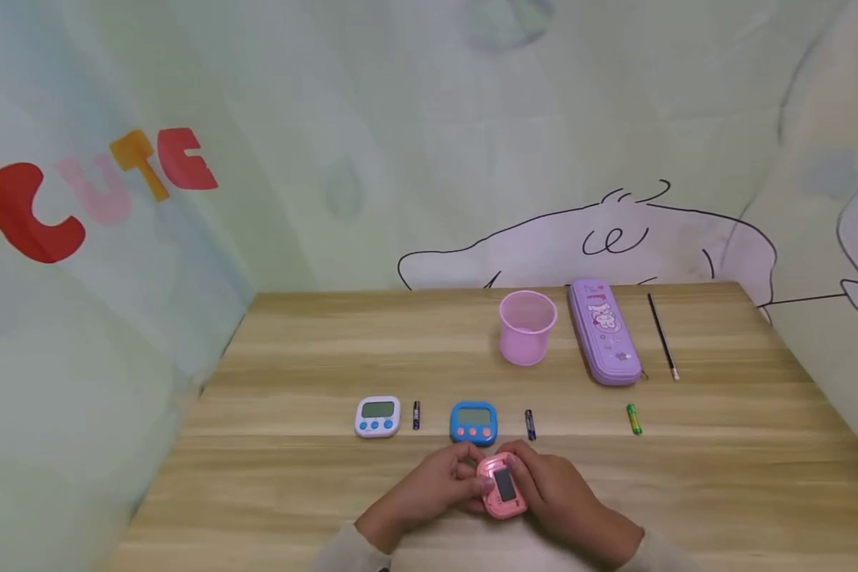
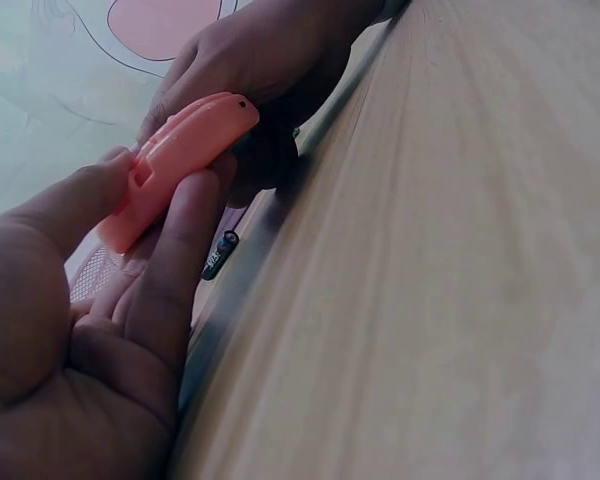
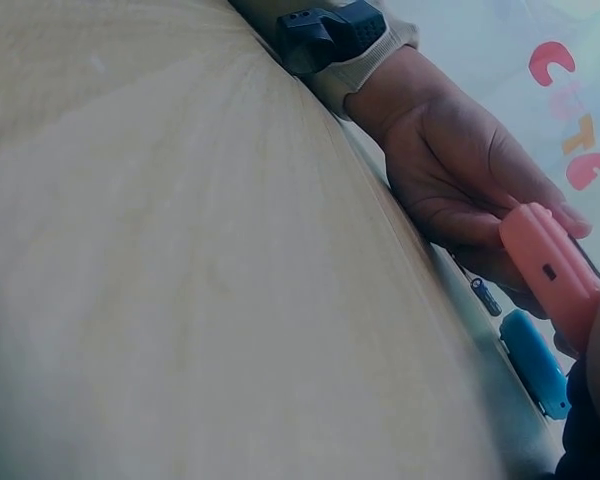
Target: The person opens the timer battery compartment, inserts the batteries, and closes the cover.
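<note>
Above the near middle of the table, both hands hold a pink digital timer (image 1: 504, 486), a dark grey rectangle on its upward face. The left hand (image 1: 436, 486) pinches one side, thumb on top and fingers beneath, as the left wrist view shows along the timer's edge (image 2: 175, 165). On the opposite side the right hand (image 1: 561, 494) grips it with the thumb over the face. Just beyond the hands lies a blue timer (image 1: 473, 423). A white timer (image 1: 377, 417) is farther left. Dark batteries (image 1: 416, 415) lie beside these two, one to the right of each.
A green battery (image 1: 634, 419) lies to the right on the wooden table (image 1: 272, 477). Farther back stand a pink cup (image 1: 524, 345), a purple pencil case (image 1: 605, 334) and a black pencil (image 1: 662, 335). A printed curtain (image 1: 329, 119) hangs behind the table.
</note>
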The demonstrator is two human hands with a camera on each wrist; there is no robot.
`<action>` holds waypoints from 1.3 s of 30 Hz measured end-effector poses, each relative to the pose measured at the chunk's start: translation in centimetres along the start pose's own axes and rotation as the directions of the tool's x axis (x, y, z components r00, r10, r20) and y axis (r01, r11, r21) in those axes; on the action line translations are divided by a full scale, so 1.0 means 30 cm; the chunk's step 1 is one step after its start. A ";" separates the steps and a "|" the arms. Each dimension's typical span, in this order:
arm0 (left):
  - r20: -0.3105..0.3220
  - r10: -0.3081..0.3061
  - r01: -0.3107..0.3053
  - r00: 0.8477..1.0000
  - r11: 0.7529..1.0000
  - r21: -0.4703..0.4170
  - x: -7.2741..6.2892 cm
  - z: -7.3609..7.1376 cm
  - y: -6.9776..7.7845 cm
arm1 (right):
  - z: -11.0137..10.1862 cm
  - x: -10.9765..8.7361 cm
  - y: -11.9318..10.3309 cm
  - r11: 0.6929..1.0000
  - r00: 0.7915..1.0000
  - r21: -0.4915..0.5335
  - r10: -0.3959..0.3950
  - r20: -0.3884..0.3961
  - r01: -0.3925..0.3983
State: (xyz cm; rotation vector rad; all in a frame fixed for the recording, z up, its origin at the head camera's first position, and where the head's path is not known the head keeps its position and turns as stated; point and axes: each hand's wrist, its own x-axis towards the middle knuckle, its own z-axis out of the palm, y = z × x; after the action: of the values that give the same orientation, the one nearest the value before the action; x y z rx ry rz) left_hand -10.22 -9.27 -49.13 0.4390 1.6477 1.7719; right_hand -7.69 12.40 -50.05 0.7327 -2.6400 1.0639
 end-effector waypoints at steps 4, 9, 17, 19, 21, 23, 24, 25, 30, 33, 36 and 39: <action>-0.003 0.001 -0.001 1.000 1.000 -0.001 -0.003 0.004 0.001 | -0.005 0.002 -0.003 1.000 0.999 -0.007 0.014 0.034 -0.014; 0.006 0.014 -0.014 1.000 1.000 0.001 0.001 0.006 0.012 | -0.012 0.004 -0.002 0.999 1.000 -0.030 0.014 0.027 -0.014; 0.030 0.015 -0.015 0.999 1.000 0.002 0.011 0.006 0.008 | -0.014 -0.002 0.009 0.998 0.998 -0.051 -0.019 0.052 0.022; 0.038 0.018 -0.018 0.999 1.000 0.001 0.014 0.006 0.005 | -0.015 -0.004 0.012 0.998 0.999 -0.057 -0.027 0.047 0.030; 0.044 0.020 -0.020 0.999 1.000 0.001 0.015 0.006 0.004 | -0.017 -0.005 0.013 0.997 0.999 -0.061 -0.035 0.042 0.038; 0.044 0.018 -0.018 0.999 1.000 -0.001 0.017 0.008 0.004 | -0.019 -0.007 0.012 0.997 0.998 -0.058 -0.040 0.042 0.043; 0.041 0.016 -0.016 0.999 1.000 -0.002 0.017 0.009 0.004 | -0.020 -0.007 0.012 0.997 0.998 -0.055 -0.042 0.041 0.044; 0.035 0.014 -0.014 0.999 1.000 0.001 0.016 0.011 0.004 | -0.020 -0.008 0.012 0.998 0.998 -0.053 -0.044 0.040 0.046; 0.004 0.001 -0.001 1.000 1.000 0.017 0.009 0.013 0.005 | -0.018 -0.011 0.009 1.000 0.999 -0.002 -0.013 0.045 0.014; -0.007 0.010 -0.010 1.000 1.000 0.019 0.005 0.013 0.007 | -0.015 -0.011 0.011 0.998 0.999 0.058 0.026 0.045 -0.029; -0.016 0.024 -0.024 1.000 1.000 0.011 -0.001 0.016 0.009 | -0.013 -0.011 0.012 0.995 0.998 0.097 0.034 0.051 -0.039; -0.026 0.026 -0.026 0.999 1.000 0.002 -0.007 0.019 0.008 | -0.016 -0.013 0.009 0.995 0.997 0.092 0.027 0.075 -0.034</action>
State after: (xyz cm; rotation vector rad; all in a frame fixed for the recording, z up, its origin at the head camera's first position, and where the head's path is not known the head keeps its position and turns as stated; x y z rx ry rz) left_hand -9.77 -8.98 -48.77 0.4409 1.6684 1.8026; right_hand -7.50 13.04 -49.99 0.7663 -2.6864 1.1985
